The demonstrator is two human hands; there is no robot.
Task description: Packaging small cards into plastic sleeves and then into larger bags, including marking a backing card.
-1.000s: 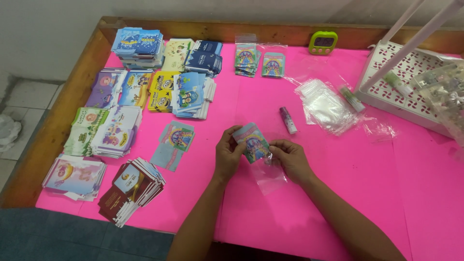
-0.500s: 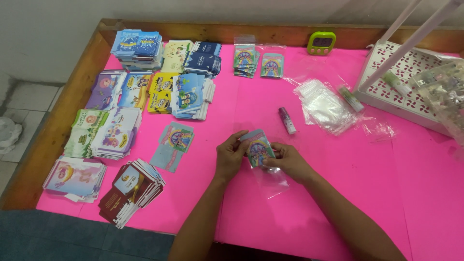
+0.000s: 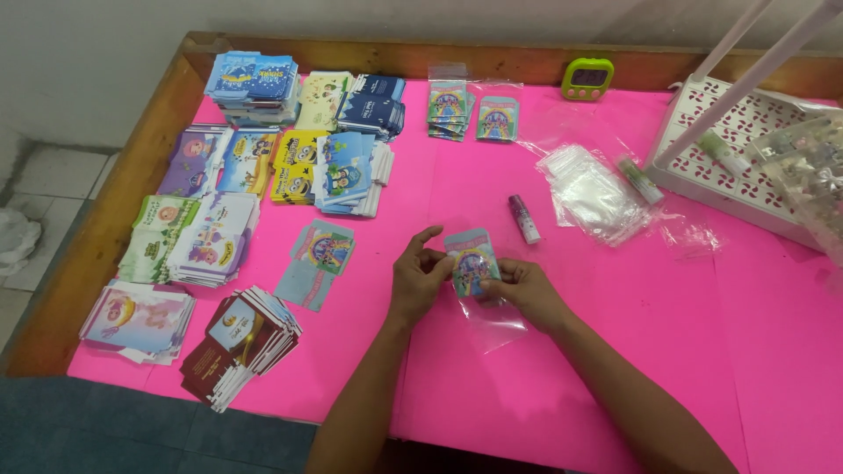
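Both hands have shifted little since a second ago; the card point(image 3: 472, 262) now sits lower, partway into the clear bag point(image 3: 492, 318), where earlier it was held just above it. Left hand point(image 3: 420, 279) hovers over the pink surface point(image 3: 615, 351) with the forefinger raised and the thumb and other fingers pinching the card's left edge, a narrow grip. Right hand point(image 3: 525, 291) curls around the card's right lower corner and the bag's mouth, its grip closed on both. Both forearms run up from the near edge and meet at the middle of the surface. Just left of the hands lies a loose card pair point(image 3: 314, 262); farther left stand card stacks point(image 3: 263, 175) in rows, with a fanned dark red stack point(image 3: 241, 342) near the front edge. Beyond the hands lies a small tube point(image 3: 524, 218), and beside it a pile of clear bags point(image 3: 593, 193). A white basket point(image 3: 746, 158) sits at the far right, a green timer point(image 3: 587, 78) by the back rim. A wooden rim point(image 3: 132, 202) bounds the left and back sides. Open pink room lies right of the hands and toward the near edge.
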